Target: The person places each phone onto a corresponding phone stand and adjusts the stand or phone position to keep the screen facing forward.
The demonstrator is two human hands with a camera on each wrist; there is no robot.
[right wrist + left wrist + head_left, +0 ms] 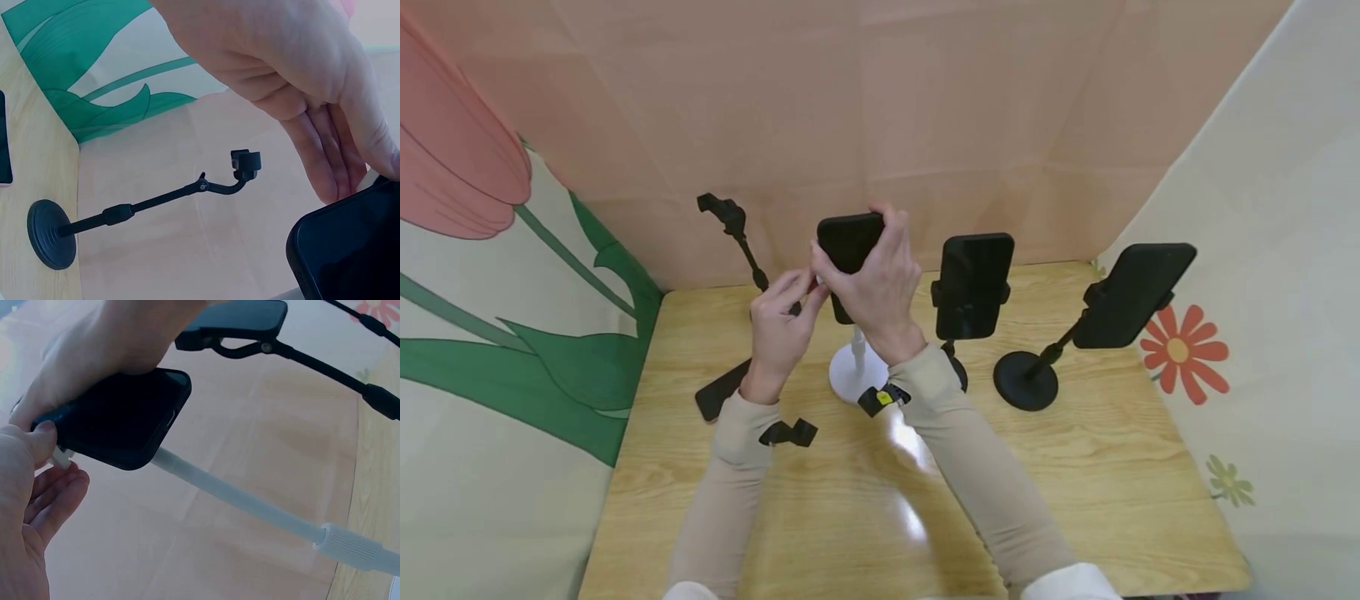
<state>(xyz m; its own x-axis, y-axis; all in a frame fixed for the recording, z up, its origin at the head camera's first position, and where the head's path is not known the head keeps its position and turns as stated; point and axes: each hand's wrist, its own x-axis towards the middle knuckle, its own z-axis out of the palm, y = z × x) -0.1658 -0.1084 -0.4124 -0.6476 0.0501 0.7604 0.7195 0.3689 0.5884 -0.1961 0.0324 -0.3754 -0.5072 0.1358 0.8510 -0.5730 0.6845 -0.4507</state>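
A black smartphone (844, 242) stands tilted at a white phone holder (844, 375) in the middle of the table. My right hand (880, 287) grips the phone, thumb across its screen and fingers at its far edge. At the phone's left side my left hand (781, 333) pinches the white clamp (61, 458) of the holder, its thumb close against the phone's edge. The holder's white pole (237, 499) runs down behind the phone. Much of the clamp is hidden by the phone and the hands.
To the left stands a black phone holder (159, 199) with no phone in its clamp. Another phone (721, 392) lies flat by the left forearm. On the right, two black holders carry phones, one upright (975, 287), one tilted (1133, 296). Printed cloth (880, 125) hangs behind the wooden table (1112, 492).
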